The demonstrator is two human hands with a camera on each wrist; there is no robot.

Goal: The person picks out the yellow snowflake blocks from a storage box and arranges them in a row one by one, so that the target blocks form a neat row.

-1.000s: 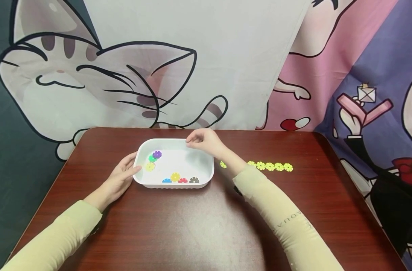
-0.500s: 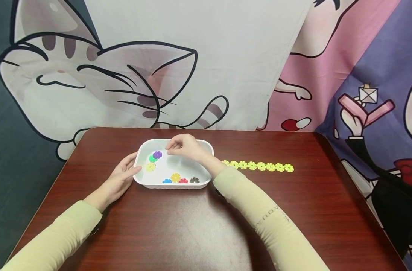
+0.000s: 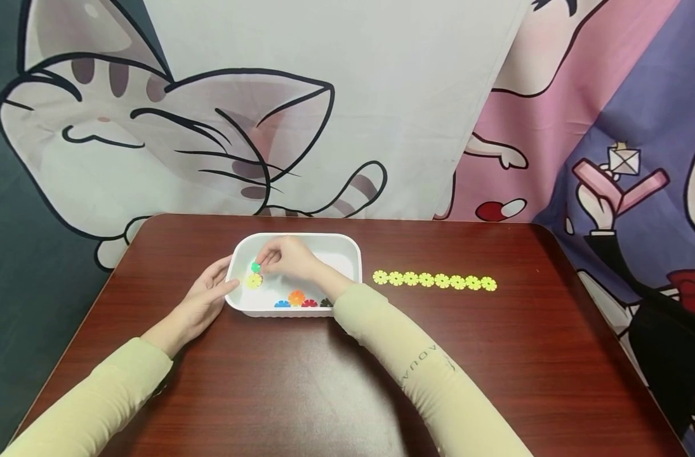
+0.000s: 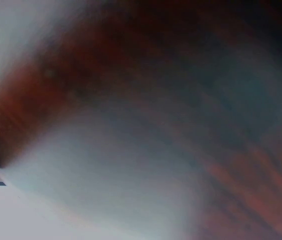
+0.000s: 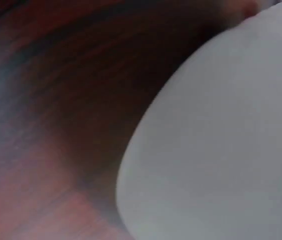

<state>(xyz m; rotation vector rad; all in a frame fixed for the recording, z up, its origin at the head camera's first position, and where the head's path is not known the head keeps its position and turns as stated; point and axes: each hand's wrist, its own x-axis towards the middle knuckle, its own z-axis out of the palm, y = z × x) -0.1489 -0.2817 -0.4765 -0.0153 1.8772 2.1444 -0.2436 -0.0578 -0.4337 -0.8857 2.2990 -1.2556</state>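
A white tray stands on the table in the head view. My left hand grips its left end, thumb at the rim and fingers along the outside. Inside, my right hand reaches to the left part with bent fingers; its fingertips are beside a green flower-shaped disc. Whether they pinch a piece cannot be made out, and no purple disc shows. A yellow flower-shaped disc lies just in front of the green one. Along the tray's near side are blue, orange, red and dark discs, the dark one partly covered by the right arm.
To the right of the tray, several yellow-green flower discs lie in a straight row on the brown table. A cloth with cartoon figures hangs behind the table. Both wrist views are blurred, showing mostly table and pale tray surface.
My right hand has moved left and down into the tray, now covering where the purple disc was. The row of yellow-green discs is fully uncovered. My left hand and the tray stay put.
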